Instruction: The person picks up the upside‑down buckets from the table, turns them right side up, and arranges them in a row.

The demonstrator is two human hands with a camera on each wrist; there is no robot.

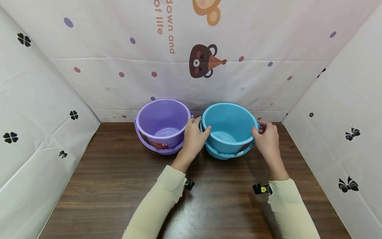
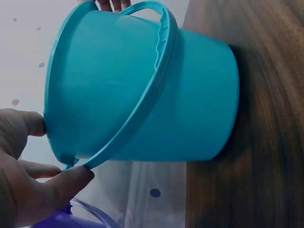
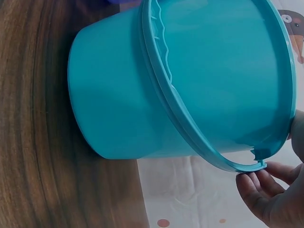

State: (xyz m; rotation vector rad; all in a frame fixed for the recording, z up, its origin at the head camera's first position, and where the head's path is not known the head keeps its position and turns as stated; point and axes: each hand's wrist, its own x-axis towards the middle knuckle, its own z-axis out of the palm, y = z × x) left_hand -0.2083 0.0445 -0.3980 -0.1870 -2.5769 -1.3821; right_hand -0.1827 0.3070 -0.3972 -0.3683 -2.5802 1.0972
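A turquoise bucket (image 1: 225, 146) stands upright on the table, its hoop handle (image 2: 142, 99) hanging down across the front. On its left side my left hand (image 1: 193, 136) pinches the bucket where the handle joins, thumb at the rim and fingertips on the handle's end. Opposite, my right hand (image 1: 267, 138) grips the other handle joint in the same way, with the thumb at the rim and the fingers (image 3: 256, 190) under the handle's end. Looking down from the head view, the bucket's inside holds nothing.
Left of the turquoise bucket stands a purple bucket (image 1: 161, 114) with its handle lowered, close beside my left hand. Both stand near the back edge of the dark wooden table (image 1: 119, 186). Patterned white sheets (image 1: 253, 30) enclose the back and both sides.
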